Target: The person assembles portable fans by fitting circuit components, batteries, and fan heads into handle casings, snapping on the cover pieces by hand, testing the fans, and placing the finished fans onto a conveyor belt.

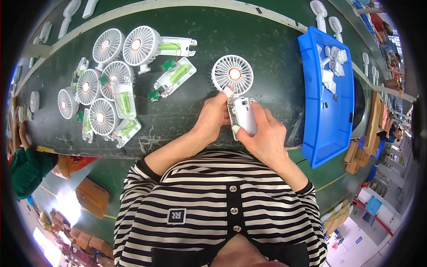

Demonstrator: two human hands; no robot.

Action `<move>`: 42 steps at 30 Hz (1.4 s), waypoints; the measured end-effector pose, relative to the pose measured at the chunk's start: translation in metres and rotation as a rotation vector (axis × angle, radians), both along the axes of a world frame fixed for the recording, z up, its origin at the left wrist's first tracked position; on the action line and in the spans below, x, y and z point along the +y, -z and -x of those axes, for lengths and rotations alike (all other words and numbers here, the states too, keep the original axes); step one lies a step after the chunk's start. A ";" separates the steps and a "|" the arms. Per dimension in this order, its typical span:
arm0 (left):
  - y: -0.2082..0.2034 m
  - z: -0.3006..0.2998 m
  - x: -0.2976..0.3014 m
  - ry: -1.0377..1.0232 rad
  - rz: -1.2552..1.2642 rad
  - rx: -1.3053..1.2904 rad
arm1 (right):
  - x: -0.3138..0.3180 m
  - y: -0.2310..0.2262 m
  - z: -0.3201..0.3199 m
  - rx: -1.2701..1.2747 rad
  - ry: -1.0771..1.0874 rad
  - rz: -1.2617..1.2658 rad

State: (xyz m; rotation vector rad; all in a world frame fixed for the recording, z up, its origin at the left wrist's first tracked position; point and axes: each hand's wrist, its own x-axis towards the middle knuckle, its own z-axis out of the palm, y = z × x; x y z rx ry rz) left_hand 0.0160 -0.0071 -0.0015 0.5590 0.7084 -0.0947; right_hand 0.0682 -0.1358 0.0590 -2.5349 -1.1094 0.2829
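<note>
A white handheld fan [233, 71] with an orange-ringed hub lies face up in front of me, its handle pointing toward my body. My left hand [212, 116] is closed around the neck and left side of the handle, its thumb near the round head. From the right, my right hand [268, 135] grips a white handle cover [245, 115] that lies over the handle. Whether the cover is fully seated cannot be seen. White wrapping shows on a few of my fingertips. My fingers hide part of the handle's edges.
To the left lie several white fans [100, 116] with opened handles, green batteries and circuit boards on thin wires. One open handle half [175, 76] lies nearer the middle. A blue bin [329, 120] with white plastic parts stands at right. Another person's green sleeve [31, 171] shows far left.
</note>
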 end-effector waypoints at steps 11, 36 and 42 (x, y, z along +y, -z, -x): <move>0.004 0.003 -0.002 -0.006 0.010 -0.051 | 0.007 0.005 0.003 -0.031 -0.033 0.014; 0.000 -0.002 -0.003 0.042 -0.053 -0.018 | 0.005 0.015 -0.003 -0.210 -0.173 0.066; -0.005 -0.005 -0.005 0.086 -0.141 0.064 | 0.003 0.017 -0.004 -0.196 -0.179 -0.022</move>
